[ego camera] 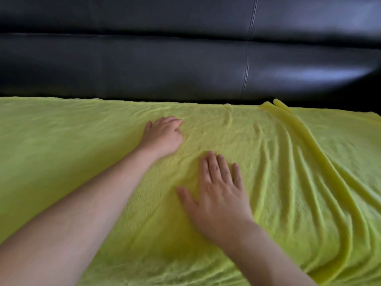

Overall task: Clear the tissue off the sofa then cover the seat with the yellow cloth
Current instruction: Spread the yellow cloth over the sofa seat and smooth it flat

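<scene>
Two hands on a yellow cloth, black sofa

Two bare hands, both palm down on the cloth, neither gripping anything.

Item 1: yellow cloth. Fleecy, spread flat over the sofa seat. Its far edge runs along the foot of the backrest. It reaches past the left, right and near edges of the view. The left half lies fairly smooth. The right half carries long ridges that fan from the far edge toward the near right, and at the far edge a thick fold stands up just below the backrest seam.

Item 2: sofa. Black, leather-like, glossy. Only the backrest shows, in two horizontal rolls crossed by one vertical stitched seam right of centre. The seat is hidden under the cloth.

Item 3: left hand. Bare forearm reaching in from the near left corner. It rests near the far edge, left of centre, with fingers curled loosely together on the cloth.

Item 4: right hand. Flat on the middle of the cloth, nearer than the left hand and just to its right. Fingers extended and slightly apart, thumb splayed to the left.

Containers: none in view. Image slightly blurred.
</scene>
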